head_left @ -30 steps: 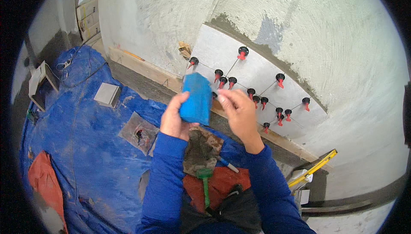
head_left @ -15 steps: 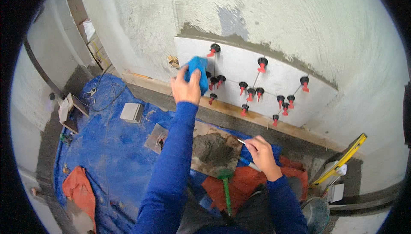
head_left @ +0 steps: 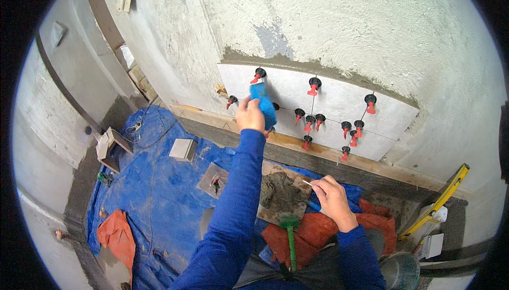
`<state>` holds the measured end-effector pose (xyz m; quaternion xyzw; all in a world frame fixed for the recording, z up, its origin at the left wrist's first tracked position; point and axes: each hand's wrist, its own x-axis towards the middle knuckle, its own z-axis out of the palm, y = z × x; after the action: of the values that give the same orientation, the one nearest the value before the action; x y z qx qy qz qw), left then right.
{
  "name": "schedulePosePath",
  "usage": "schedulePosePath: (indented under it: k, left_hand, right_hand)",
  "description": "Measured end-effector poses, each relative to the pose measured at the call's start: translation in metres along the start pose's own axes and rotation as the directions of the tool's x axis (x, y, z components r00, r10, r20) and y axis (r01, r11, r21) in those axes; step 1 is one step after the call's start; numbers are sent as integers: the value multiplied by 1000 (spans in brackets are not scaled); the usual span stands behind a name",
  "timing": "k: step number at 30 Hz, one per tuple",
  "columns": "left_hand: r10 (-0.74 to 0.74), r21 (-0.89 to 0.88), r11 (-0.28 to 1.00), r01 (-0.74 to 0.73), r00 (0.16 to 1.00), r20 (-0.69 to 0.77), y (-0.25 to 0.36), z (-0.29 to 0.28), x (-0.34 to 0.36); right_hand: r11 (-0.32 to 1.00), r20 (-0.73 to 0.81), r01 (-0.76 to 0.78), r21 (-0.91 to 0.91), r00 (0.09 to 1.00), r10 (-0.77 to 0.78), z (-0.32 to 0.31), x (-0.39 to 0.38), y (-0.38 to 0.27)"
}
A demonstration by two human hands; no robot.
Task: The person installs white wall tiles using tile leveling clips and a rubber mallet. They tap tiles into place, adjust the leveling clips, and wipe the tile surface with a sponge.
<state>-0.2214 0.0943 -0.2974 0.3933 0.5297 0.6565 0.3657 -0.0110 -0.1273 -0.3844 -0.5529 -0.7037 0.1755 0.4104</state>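
Observation:
My left hand (head_left: 250,116) is closed around a blue sponge (head_left: 267,107), up against the left part of light grey wall tiles (head_left: 289,92). Black-and-red levelling clips (head_left: 315,85) stick out along the tile joints; the sponge and hand hide some of them. Lower down, away from the wall, my right hand (head_left: 335,202) pinches a thin white stick-like piece (head_left: 307,183); its exact kind is unclear. Beneath that hand, a heap of grey mortar (head_left: 278,192) lies on a board. A green-handled tool (head_left: 291,239) stands near my legs.
A blue tarp (head_left: 169,205) covers the floor, with stacked tiles (head_left: 183,150), a grey square plate (head_left: 213,179) and a reddish cloth (head_left: 117,237) on it. At right, a yellow spirit level (head_left: 440,200) leans beside a bucket (head_left: 400,270). Wooden batten (head_left: 297,146) runs beneath the tiles.
The left hand has moved the sponge rightward and down across the tiles, uncovering a clip at the left. My right hand still holds the white piece. The whole view has shifted a little.

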Motion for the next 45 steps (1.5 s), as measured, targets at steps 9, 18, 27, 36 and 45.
schedulePosePath:
  k: [9, 18, 27, 36, 45]
  left_hand:
    - [-174, -462, 752, 470, 818, 549, -9, -63, -34]
    - [-401, -890, 316, 329, 897, 189, -33, -189, 6]
    - [-392, -801, 418, 428, 881, 266, -6, -191, 2]
    - [-306, -440, 806, 397, 915, 264, -20, -167, 7]
    - [-211, -225, 919, 323, 887, 410, -63, -121, -14]
  right_hand:
    - [996, -49, -86, 35, 995, 87, -1, -2, 13]
    - [624, 197, -563, 542, 807, 556, 63, 3, 11]
    - [654, 106, -432, 621, 873, 477, 159, 112, -39]
    - [857, 287, -442, 265, 885, 368, 93, 54, -18]
    - [971, 74, -237, 2, 969, 237, 75, 2, 31]
